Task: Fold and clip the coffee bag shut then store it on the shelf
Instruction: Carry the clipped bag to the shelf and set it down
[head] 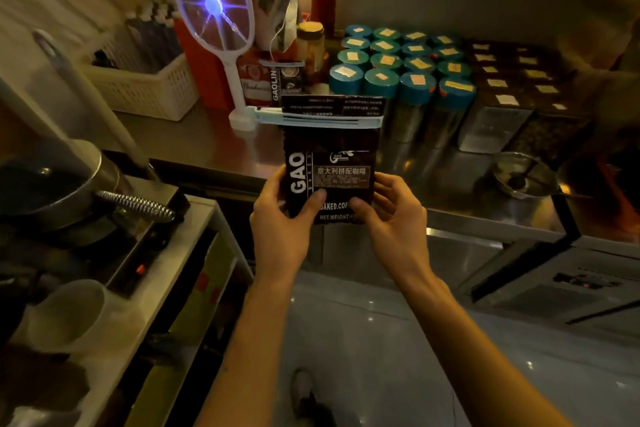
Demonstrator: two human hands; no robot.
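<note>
partly hidden: coffee bag (330, 163) base behind both thumbs; clip (318, 118) on.

Centre of frame: black foil coffee bag (330, 163) held upright above the front edge of the stainless steel counter (194, 142), left hand (282, 218) at its lower left corner, right hand (394, 218) at its lower right. Across the folded top of the bag: long pale plastic clip (318, 118). Behind the bag, upper centre: white mesh-headed racket (211, 10), standing on the counter. Right of the racket: cluster of teal-lidded glass jars (398, 66). Upper left: white slotted plastic basket (145, 87). Far left, below counter level: round metal pot (48, 184). Right edge: small steel bowl (523, 177).
</note>
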